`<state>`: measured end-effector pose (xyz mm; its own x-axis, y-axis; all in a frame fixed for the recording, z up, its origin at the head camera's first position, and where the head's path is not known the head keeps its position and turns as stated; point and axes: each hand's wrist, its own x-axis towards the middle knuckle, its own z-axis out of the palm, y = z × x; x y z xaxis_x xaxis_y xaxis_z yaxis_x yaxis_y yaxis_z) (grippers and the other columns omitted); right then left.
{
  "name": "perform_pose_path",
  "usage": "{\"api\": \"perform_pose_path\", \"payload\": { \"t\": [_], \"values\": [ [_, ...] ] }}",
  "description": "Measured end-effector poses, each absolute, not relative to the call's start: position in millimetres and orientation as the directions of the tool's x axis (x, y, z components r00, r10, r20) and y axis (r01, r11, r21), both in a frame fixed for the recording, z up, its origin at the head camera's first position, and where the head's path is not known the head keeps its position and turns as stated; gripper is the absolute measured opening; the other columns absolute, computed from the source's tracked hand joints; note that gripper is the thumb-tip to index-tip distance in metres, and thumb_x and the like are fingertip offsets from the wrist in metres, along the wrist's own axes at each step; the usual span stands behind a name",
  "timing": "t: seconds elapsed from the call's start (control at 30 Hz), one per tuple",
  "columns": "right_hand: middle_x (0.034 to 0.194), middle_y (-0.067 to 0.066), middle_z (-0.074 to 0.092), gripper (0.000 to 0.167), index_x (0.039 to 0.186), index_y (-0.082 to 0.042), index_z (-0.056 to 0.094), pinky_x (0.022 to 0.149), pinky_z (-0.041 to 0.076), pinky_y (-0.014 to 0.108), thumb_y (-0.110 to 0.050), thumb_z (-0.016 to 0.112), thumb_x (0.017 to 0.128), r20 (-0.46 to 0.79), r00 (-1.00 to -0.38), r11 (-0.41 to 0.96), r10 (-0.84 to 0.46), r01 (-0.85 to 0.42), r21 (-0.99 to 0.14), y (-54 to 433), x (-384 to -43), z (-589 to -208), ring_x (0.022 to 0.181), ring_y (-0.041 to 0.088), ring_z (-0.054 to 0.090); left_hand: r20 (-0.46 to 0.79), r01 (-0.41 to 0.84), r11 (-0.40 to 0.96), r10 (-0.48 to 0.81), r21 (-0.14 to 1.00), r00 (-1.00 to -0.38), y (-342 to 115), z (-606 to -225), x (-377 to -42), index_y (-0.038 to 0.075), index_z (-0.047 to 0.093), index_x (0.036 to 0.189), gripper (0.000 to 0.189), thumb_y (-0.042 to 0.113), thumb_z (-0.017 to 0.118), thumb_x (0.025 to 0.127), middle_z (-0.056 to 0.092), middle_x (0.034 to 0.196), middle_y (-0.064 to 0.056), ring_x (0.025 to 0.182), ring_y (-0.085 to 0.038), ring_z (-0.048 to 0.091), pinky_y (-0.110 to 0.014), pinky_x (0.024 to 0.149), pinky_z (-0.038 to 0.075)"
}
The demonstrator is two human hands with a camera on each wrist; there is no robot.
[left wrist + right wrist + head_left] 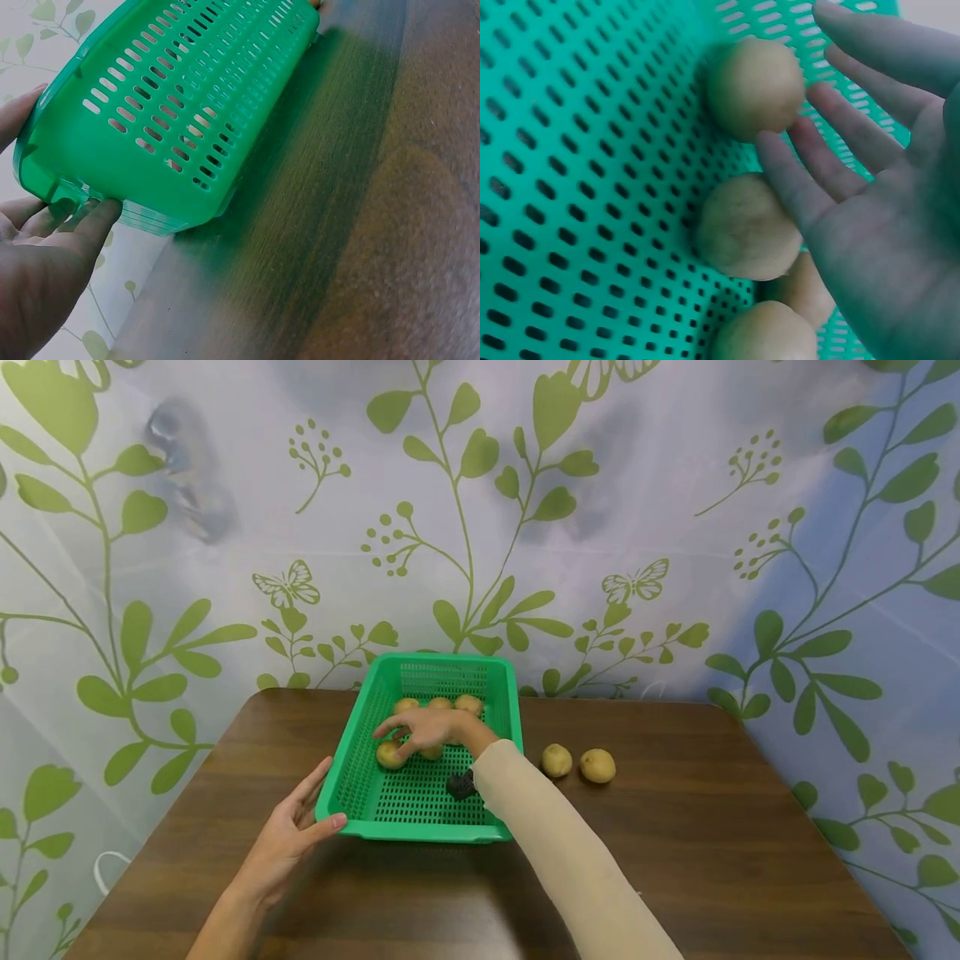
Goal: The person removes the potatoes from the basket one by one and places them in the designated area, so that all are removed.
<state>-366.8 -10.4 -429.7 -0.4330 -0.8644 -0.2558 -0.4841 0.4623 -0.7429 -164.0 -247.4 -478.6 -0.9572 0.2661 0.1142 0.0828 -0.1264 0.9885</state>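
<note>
A green plastic basket (435, 832) with slotted sides holds several potatoes. My left hand (288, 835) grips its near left corner, thumb over the rim and fingers beneath the lip; the left wrist view shows those fingers (97, 225) against the outer wall. Inside the basket is my right hand (431, 727), palm down over the potatoes. In the right wrist view its fingers are spread and slightly bent, with fingertips right at one potato (756, 90). Another potato (748, 225) lies beside the little finger, partly overlapped by the hand.
Two more potatoes, a left one (557, 761) and a right one (597, 766), lie on the brown wooden table (712, 827) right of the basket. A small dark object (461, 785) shows beside the right sleeve. Behind the table hangs a leaf-patterned curtain (487, 527).
</note>
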Motion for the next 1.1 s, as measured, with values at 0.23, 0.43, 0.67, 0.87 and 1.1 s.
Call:
{"api": "perform_pose_path", "payload": {
  "t": [0.23,0.43,0.67,0.87,1.1],
  "values": [
    [0.158,0.001,0.043,0.059,0.156,-0.013,0.048,0.107,0.042,0.028,-0.014,0.07,0.101,-0.294,-0.445,0.524,-0.846,-0.59,-0.615,-17,-364,-434,0.142,0.02,0.044,0.129,0.092,-0.147,0.269,0.985,-0.954,-245,-474,-163,0.006,0.007,0.167,0.083,-0.003,0.059,0.103,0.006,0.17,-0.022,0.139,-0.017,0.049,-0.03,0.101,0.049],
    [0.148,0.005,0.053,0.05,0.153,-0.011,0.051,0.103,0.044,0.027,-0.014,0.065,0.104,-0.31,-0.418,0.52,-0.854,-0.679,-0.518,-20,-360,-436,0.133,0.019,0.052,0.129,0.089,-0.156,0.265,0.984,-0.956,-245,-476,-164,0.007,0.008,0.167,0.083,-0.004,0.06,0.102,0.006,0.17,-0.021,0.14,-0.017,0.047,-0.03,0.102,0.048],
    [0.128,0.001,0.059,0.038,0.131,-0.013,0.06,0.093,0.048,0.025,-0.018,0.077,0.097,-0.303,-0.436,0.529,-0.848,-0.641,-0.557,-22,-358,-439,0.118,0.015,0.056,0.126,0.086,-0.154,0.269,0.984,-0.955,-244,-478,-165,0.006,0.006,0.167,0.084,-0.003,0.06,0.102,0.007,0.17,-0.022,0.14,-0.019,0.047,-0.031,0.102,0.049],
    [0.119,-0.002,0.061,0.041,0.13,-0.013,0.065,0.086,0.049,0.026,-0.02,0.082,0.093,-0.291,-0.393,0.487,-0.872,-0.65,-0.583,-25,-359,-438,0.107,0.013,0.057,0.12,0.081,-0.154,0.267,0.985,-0.956,-245,-479,-164,0.008,0.008,0.167,0.084,-0.003,0.059,0.102,0.007,0.17,-0.021,0.141,-0.019,0.047,-0.031,0.102,0.048],
    [0.122,-0.007,0.061,0.041,0.131,-0.016,0.067,0.087,0.051,0.025,-0.016,0.082,0.093,-0.303,-0.361,0.469,-0.882,-0.609,-0.64,-22,-360,-433,0.11,0.01,0.056,0.118,0.084,-0.137,0.258,0.987,-0.959,-246,-477,-164,0.009,0.009,0.167,0.084,-0.003,0.06,0.102,0.007,0.17,-0.02,0.14,-0.018,0.047,-0.03,0.102,0.049]
  ]
}}
